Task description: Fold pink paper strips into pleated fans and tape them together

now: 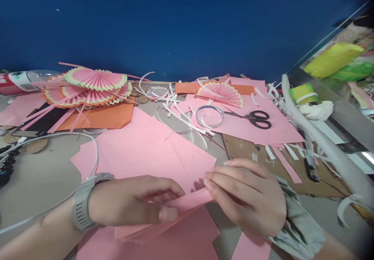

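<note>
Both hands pinch a pleated strip of pink paper (187, 209) at the table's near edge. My left hand (134, 205), with a grey watch on its wrist, grips the left part of the folded strip between thumb and fingers. My right hand (248, 193) presses its fingertips together on the strip's right end. Under the strip lie loose pink paper sheets (146, 147).
Finished pink pleated fans (87, 86) are stacked at the back left on orange paper (102, 117); another fan (219, 92) sits at the back middle. A tape roll (209, 115), black scissors (257, 119), white paper strips, a white cable (58, 135) and brown cardboard (280, 162) lie around.
</note>
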`<move>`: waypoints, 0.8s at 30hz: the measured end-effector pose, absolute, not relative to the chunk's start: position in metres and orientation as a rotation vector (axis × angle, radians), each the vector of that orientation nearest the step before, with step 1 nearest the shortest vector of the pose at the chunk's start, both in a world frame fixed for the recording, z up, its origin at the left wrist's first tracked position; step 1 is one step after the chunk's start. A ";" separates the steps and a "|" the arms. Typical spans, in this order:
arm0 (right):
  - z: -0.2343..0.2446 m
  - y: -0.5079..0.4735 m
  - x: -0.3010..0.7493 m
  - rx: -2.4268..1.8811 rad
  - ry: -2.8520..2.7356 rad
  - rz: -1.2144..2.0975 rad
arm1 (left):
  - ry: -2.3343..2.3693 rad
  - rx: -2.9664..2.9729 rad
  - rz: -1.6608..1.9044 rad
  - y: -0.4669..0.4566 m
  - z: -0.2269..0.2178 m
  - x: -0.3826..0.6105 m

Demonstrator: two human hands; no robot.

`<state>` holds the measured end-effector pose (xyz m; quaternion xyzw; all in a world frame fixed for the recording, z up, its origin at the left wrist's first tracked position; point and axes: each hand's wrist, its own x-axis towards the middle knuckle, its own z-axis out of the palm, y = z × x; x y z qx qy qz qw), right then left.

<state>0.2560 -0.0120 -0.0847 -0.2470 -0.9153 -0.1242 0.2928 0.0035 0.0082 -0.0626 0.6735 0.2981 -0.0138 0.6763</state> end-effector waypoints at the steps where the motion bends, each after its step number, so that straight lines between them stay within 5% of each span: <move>1: -0.085 -0.012 0.256 -0.665 -2.429 -0.349 | 0.691 1.463 -0.046 0.007 -0.063 0.004; 6: -0.086 -0.003 0.257 -0.633 -2.570 -0.327 | 0.851 1.345 -0.092 0.007 -0.068 0.001; 16: -0.086 0.003 0.236 -1.291 -2.495 0.806 | 1.127 1.977 0.051 0.000 -0.079 0.012; 24: -0.081 0.007 0.255 -1.520 -2.130 1.035 | 1.225 1.731 0.204 0.016 -0.069 -0.004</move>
